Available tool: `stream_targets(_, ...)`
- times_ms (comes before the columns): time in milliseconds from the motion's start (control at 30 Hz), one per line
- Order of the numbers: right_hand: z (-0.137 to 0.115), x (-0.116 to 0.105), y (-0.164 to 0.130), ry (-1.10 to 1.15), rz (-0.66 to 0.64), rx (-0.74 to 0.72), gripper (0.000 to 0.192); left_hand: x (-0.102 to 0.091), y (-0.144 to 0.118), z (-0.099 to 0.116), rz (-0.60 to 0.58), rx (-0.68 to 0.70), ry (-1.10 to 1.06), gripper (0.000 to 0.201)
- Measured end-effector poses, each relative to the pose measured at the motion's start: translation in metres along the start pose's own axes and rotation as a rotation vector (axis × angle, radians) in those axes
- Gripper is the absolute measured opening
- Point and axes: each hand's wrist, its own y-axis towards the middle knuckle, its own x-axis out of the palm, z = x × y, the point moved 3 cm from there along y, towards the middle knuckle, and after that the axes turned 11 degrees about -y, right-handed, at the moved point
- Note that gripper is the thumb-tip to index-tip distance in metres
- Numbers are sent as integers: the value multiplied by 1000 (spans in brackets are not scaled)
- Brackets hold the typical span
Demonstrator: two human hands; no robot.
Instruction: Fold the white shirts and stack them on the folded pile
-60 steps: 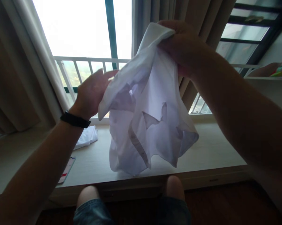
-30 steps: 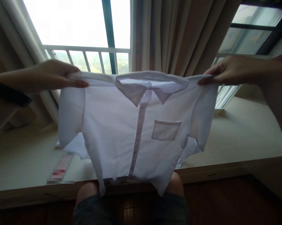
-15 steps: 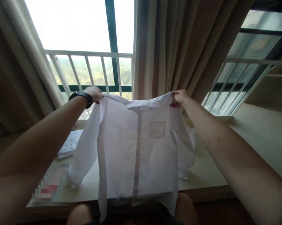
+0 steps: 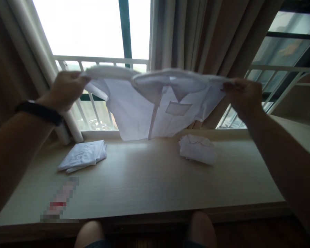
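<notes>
A white button-front shirt (image 4: 136, 110) with a collar and a chest pocket is stretched in the air between my hands, its lower part swung out toward the window. My left hand (image 4: 68, 88), with a black band on the wrist, pinches one shoulder of it. At the other shoulder my right hand (image 4: 244, 96) is closed on the cloth. Beneath the shirt is a pale wooden ledge (image 4: 144, 179). On it, a folded white garment (image 4: 84, 155) lies at the left and another folded white garment (image 4: 197, 148) at the right.
A pixelated pinkish item (image 4: 60, 199) lies near the ledge's front left. Behind stand a white railing (image 4: 100, 59), a window and brown curtains (image 4: 191, 38). Pale shelving (image 4: 296, 103) is at the right. My knees (image 4: 90, 232) are close to the ledge's front edge.
Both hands have risen, come nearer and spread wider apart with the shirt. Its body has swung up and away from me, uncovering the ledge and both folded garments.
</notes>
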Motion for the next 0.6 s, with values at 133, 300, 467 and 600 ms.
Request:
stream_targets(133,57,36,-123,-68,29,-40,41,29,-142,-44,-83,-85,61,56)
stream_targets(300,113,107,-250,-115,-96,-92,34,97,-320,-110,-436,-133,161,50)
stream_targets(467,139,165,-327,-283,-264,-55,39,129,-422,-147,-648,-232,371,51)
stream_targets(600,144,167,-352,-364,-275,-111,43,126,-456,-150,-667,-277,428,53)
